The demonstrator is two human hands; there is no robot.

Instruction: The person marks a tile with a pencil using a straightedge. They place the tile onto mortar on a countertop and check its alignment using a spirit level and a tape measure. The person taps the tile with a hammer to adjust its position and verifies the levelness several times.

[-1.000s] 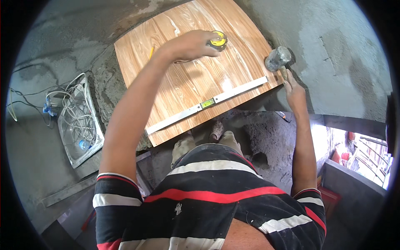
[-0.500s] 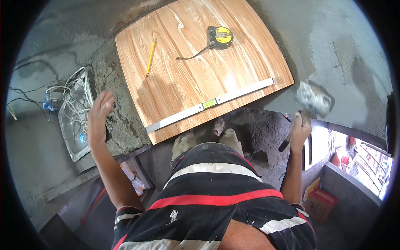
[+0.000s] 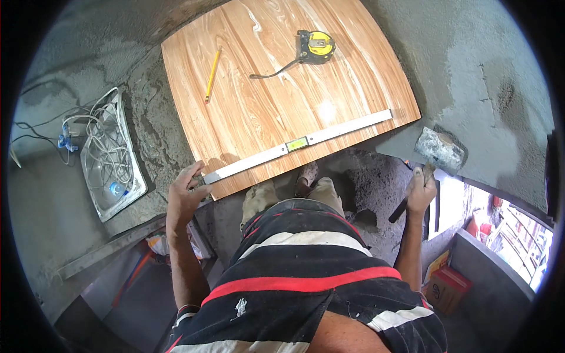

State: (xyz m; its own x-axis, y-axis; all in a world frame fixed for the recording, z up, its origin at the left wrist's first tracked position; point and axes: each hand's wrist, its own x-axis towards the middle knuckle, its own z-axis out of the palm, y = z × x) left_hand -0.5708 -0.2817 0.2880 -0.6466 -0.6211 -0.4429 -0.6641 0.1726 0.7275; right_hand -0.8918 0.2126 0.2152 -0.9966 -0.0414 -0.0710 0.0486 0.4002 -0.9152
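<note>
At the near left corner of a wood-patterned tile (image 3: 265, 112) is my left hand (image 3: 187, 187). Its thumb and fingers are apart around the left end of a silver spirit level (image 3: 347, 128), and I cannot tell whether they touch it. The level lies along the tile's near edge, its green vial near the middle. My right hand (image 3: 420, 191) grips the handle of a mallet (image 3: 440, 150) to the right of the tile; the mallet's head is smeared with whitish mortar. Farther up the tile rest a yellow and black tape measure (image 3: 318, 46) and a yellow pencil (image 3: 212, 75).
A grey sink basin (image 3: 141, 182) holding coiled cables and a bottle sits on the left, beside rough mortar (image 3: 154, 120). Grey plastered wall (image 3: 506, 76) rises at the right, above a bright opening. A red box (image 3: 448, 289) stands low on the right.
My left hand has come down and to the right, from above the rough mortar to the level's left end. The mallet has dropped slightly with my right hand.
</note>
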